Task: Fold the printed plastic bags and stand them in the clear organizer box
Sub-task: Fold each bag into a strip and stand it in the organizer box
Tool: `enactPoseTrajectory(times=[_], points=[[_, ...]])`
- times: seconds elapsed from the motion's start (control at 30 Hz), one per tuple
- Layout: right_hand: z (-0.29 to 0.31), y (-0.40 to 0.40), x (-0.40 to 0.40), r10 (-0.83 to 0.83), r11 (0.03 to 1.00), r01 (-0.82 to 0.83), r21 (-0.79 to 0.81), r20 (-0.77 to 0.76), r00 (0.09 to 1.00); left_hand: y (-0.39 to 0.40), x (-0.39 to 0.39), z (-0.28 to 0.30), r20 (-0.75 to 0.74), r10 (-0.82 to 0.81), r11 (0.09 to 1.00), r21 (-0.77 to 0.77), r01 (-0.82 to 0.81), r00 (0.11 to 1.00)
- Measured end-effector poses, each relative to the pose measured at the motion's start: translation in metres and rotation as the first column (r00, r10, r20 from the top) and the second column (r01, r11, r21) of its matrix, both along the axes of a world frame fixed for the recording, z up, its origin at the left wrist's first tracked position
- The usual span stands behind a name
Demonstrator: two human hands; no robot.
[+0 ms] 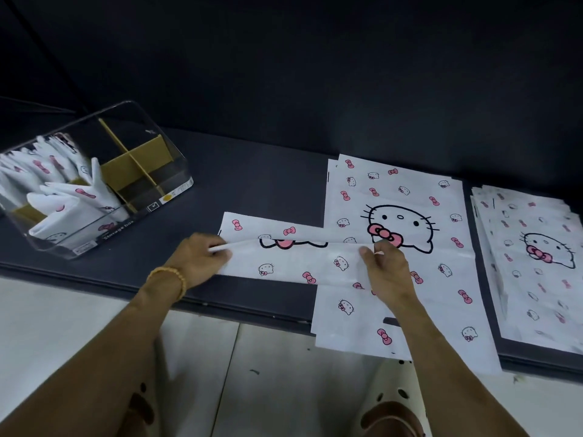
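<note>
Both forearms reach in; the left hand (pixel 197 258) and right hand (pixel 386 269) each pinch an end of a half-folded printed bag (pixel 293 263) on the dark tabletop (pixel 258 171). Beyond the left hand stands the clear organizer box (pixel 104 171), holding folded bags (pixel 63 190).

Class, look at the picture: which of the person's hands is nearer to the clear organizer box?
Left. The left hand pinches the bag just right of the clear organizer box; the right hand holds the bag's other end, farther away.
</note>
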State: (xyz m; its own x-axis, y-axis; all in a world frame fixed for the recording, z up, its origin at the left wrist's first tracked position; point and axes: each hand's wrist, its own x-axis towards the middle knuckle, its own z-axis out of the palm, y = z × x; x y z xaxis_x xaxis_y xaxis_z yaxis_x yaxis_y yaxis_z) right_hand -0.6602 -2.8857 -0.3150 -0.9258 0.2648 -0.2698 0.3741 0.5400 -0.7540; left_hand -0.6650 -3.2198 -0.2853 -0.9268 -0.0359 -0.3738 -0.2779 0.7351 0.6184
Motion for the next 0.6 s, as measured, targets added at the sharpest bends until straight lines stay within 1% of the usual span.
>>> enactPoseTrajectory(times=[0.1, 0.2, 0.27, 0.3, 0.33, 0.4, 0.43, 0.47, 0.5, 0.57, 0.6], points=[[-0.001, -0.006, 0.000, 0.016, 0.997, -0.016, 0.079, 0.003, 1.000, -0.006, 0.007, -0.010, -0.036, 0.091, 0.996, -0.012, -0.091, 0.995], [-0.001, -0.007, -0.001, 0.034, 0.989, -0.040, 0.139, 0.045, 0.998, 0.001, 0.004, -0.016, -0.127, 0.186, 0.981, 0.077, -0.177, 0.974], [-0.003, -0.006, -0.002, 0.015, 0.987, -0.023, 0.157, 0.048, 0.999, 0.006, -0.001, -0.019, -0.178, 0.227, 0.973, 0.091, -0.214, 0.958], [-0.003, -0.007, -0.003, 0.012, 0.986, -0.019, 0.168, 0.046, 0.999, 0.008, -0.004, -0.021, -0.186, 0.239, 0.971, 0.062, -0.232, 0.953], [-0.004, -0.008, -0.004, 0.011, 0.983, -0.018, 0.183, 0.043, 0.999, 0.010, -0.005, -0.022, -0.178, 0.247, 0.968, -0.002, -0.252, 0.952], [-0.005, -0.011, -0.005, 0.007, 0.974, -0.016, 0.226, 0.041, 0.999, 0.014, -0.003, -0.026, -0.172, 0.204, 0.945, -0.221, -0.240, 0.964], [-0.006, -0.013, -0.006, 0.004, 0.968, -0.014, 0.249, 0.041, 0.999, 0.017, 0.000, -0.029, -0.187, 0.172, 0.918, -0.325, -0.226, 0.967], [-0.007, -0.015, -0.006, 0.002, 0.963, -0.013, 0.269, 0.040, 0.999, 0.020, 0.003, -0.030, -0.208, 0.149, 0.891, -0.395, -0.222, 0.967], [-0.008, -0.016, -0.006, 0.000, 0.958, -0.010, 0.285, 0.035, 0.999, 0.022, 0.007, -0.030, -0.236, 0.138, 0.872, -0.430, -0.231, 0.962], [-0.010, -0.019, -0.006, -0.003, 0.946, -0.004, 0.325, 0.022, 1.000, 0.024, 0.012, -0.032, -0.283, 0.151, 0.857, -0.440, -0.268, 0.947], [-0.010, -0.020, -0.007, -0.001, 0.937, -0.005, 0.350, 0.018, 1.000, 0.025, 0.013, -0.032, -0.305, 0.132, 0.851, -0.453, -0.265, 0.943]])
